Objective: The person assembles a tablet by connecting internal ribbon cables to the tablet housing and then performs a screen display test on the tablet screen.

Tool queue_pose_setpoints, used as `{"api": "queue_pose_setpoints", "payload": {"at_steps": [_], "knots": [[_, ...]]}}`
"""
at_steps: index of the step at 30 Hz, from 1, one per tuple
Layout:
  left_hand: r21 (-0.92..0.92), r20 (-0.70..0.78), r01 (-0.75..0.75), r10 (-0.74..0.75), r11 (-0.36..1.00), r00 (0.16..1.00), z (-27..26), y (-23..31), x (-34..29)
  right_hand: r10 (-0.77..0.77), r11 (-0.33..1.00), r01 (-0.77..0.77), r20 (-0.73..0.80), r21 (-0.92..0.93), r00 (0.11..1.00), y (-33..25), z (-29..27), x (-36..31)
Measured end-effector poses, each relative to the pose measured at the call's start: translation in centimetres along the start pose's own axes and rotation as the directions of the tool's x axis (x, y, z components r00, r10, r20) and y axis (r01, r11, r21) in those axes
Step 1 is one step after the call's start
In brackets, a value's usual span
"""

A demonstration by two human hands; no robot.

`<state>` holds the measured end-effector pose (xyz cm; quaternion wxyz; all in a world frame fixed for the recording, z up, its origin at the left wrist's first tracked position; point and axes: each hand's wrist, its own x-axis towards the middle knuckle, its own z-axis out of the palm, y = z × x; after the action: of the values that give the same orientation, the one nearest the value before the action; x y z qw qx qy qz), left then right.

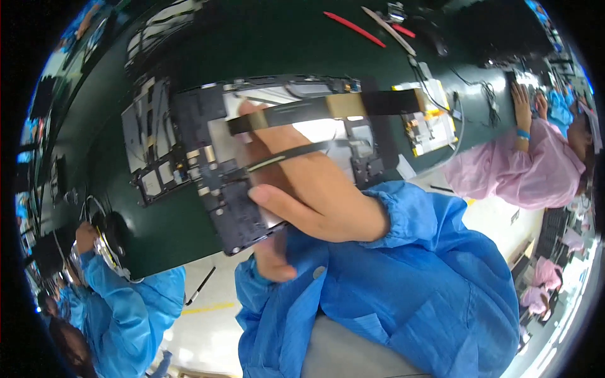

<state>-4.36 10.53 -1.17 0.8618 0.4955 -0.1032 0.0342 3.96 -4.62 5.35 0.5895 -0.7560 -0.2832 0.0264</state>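
Observation:
An opened electronic device [217, 151], seemingly a tablet chassis, has a dark frame, a silver middle and small boards. It is tilted above the table's near edge. My left hand [274, 264] is under its near side, holding it, most fingers hidden behind it. My right hand [290, 189] reaches across the silver middle, its thumb over the dark board and its other fingers bent and blurred. A wide black ribbon cable [302, 113] with gold-brown bands passes over those fingers. A narrower dark strip [290, 154] crosses nearer my wrist. Whether the right fingers grip anything is unclear.
Another opened chassis [151, 138] lies left on the dark green table [252, 41]. Right are a white-and-yellow flat part [435, 120] with a cable, a red stick tool [354, 29] and a pale one [387, 30]. Co-workers sit at left [132, 302] and right [517, 164].

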Motion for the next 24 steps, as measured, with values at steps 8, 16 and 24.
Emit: {"api": "queue_pose_setpoints", "payload": {"at_steps": [8, 16, 24], "knots": [[0.399, 0.068, -0.159, 0.144, 0.903, 0.987, 2.6, 1.3, 2.2, -0.173, 0.881, 0.259, -0.24, 0.395, 0.955, -2.2, 0.8, 1.3], [0.733, 0.168, -0.321, 0.298, 0.599, 0.94, 5.3, 1.8, 5.3, 0.078, 0.443, 0.135, -0.188, 0.886, 0.979, -1.2, -3.5, 0.1], [0.792, 0.571, -0.593, -0.171, -0.143, 0.803, 8.0, -3.9, 6.3, 0.586, 0.637, -0.363, -0.122, 0.68, 0.801, 3.8, -11.8, -6.0]]}}
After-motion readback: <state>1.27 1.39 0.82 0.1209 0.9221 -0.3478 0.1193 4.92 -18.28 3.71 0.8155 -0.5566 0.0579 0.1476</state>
